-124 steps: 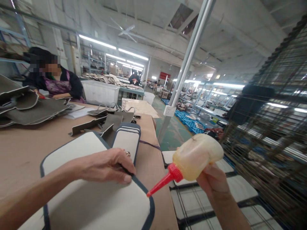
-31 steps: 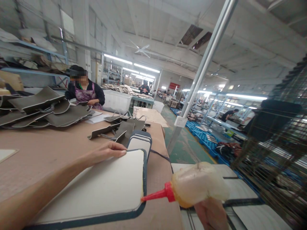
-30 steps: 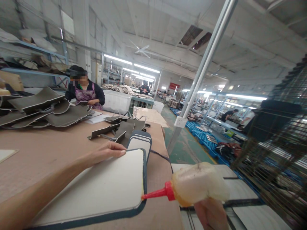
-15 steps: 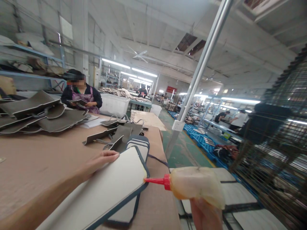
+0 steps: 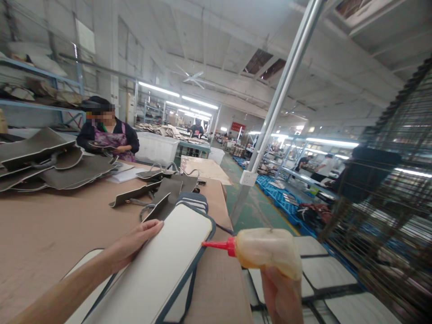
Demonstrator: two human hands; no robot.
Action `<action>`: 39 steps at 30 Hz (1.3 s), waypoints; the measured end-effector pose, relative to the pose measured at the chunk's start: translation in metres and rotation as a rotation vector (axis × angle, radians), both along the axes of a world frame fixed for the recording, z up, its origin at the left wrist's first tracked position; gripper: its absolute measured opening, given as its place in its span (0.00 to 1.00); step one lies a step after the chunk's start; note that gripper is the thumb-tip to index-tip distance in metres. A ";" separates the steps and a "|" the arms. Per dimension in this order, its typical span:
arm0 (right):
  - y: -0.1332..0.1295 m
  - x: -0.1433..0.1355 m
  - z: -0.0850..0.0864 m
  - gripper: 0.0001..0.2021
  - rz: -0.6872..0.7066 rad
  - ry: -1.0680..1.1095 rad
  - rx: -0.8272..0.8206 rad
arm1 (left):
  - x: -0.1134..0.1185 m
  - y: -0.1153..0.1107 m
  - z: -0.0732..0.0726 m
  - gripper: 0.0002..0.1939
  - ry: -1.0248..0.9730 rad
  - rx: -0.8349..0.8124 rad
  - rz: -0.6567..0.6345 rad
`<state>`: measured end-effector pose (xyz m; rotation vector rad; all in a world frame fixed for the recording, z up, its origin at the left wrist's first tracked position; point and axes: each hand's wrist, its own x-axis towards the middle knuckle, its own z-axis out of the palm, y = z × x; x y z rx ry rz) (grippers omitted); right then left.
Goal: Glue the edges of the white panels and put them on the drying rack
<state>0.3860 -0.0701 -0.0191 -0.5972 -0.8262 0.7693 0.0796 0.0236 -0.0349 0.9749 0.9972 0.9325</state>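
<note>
My left hand (image 5: 143,238) grips the left edge of a long cream panel with a dark blue border (image 5: 162,256), fingers closed on it. The panel is tilted above other pieces like it. In my right hand (image 5: 281,288) is a squeeze glue bottle (image 5: 266,249), translucent, with amber liquid inside and a red pointed nozzle. The nozzle tip touches or nearly touches the panel's right edge, near its far rounded corner. Part of my right hand's fingers is hidden behind the bottle.
Grey bag pieces with handles (image 5: 168,189) lie beyond the panel, and a larger heap (image 5: 57,166) sits at the left. More cream panels (image 5: 334,274) lie low at the right. A metal post (image 5: 270,121) rises beyond the table edge. A co-worker (image 5: 110,135) handles a piece across the table.
The panel has turned, its far end now pointing farther away. The nozzle has moved from its corner to the right edge just nearer than the corner. Another cream panel now shows beneath my left forearm.
</note>
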 end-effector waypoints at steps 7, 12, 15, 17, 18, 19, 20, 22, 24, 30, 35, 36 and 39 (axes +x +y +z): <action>0.008 -0.003 -0.001 0.32 0.033 0.041 0.004 | -0.002 -0.002 -0.005 0.24 -0.034 -0.041 -0.034; 0.010 -0.004 -0.005 0.33 0.074 0.025 -0.014 | -0.005 0.001 -0.010 0.22 -0.054 -0.046 -0.053; 0.010 -0.005 -0.006 0.33 0.073 0.009 -0.013 | -0.005 0.001 -0.010 0.24 -0.054 -0.041 -0.047; 0.010 -0.005 -0.007 0.33 0.070 -0.009 -0.012 | -0.004 0.000 -0.008 0.25 -0.041 -0.041 -0.037; 0.009 -0.005 -0.007 0.32 0.075 -0.018 -0.014 | -0.004 -0.001 -0.007 0.26 -0.037 -0.041 -0.029; 0.009 -0.006 -0.006 0.32 0.086 -0.025 -0.020 | -0.004 -0.001 -0.006 0.26 -0.036 -0.043 -0.023; 0.009 -0.007 -0.006 0.31 0.097 -0.030 -0.024 | -0.004 -0.002 -0.005 0.26 -0.038 -0.045 -0.020; 0.007 -0.009 -0.005 0.30 0.112 -0.043 -0.027 | -0.005 -0.001 -0.005 0.27 -0.050 -0.054 -0.015; 0.005 -0.011 -0.003 0.28 0.116 -0.067 -0.025 | -0.005 0.000 -0.007 0.26 -0.066 -0.057 -0.012; -0.001 -0.008 -0.006 0.26 0.144 -0.120 -0.061 | -0.006 0.003 -0.011 0.25 -0.067 -0.062 -0.010; -0.007 -0.011 -0.006 0.28 0.194 -0.098 -0.095 | -0.004 0.005 -0.008 0.26 -0.079 -0.055 0.023; -0.010 -0.015 -0.003 0.29 0.180 -0.072 -0.118 | -0.004 0.005 -0.007 0.26 -0.081 -0.056 0.020; -0.017 -0.026 0.004 0.31 0.145 -0.024 -0.181 | -0.003 0.007 -0.005 0.25 -0.083 -0.064 0.013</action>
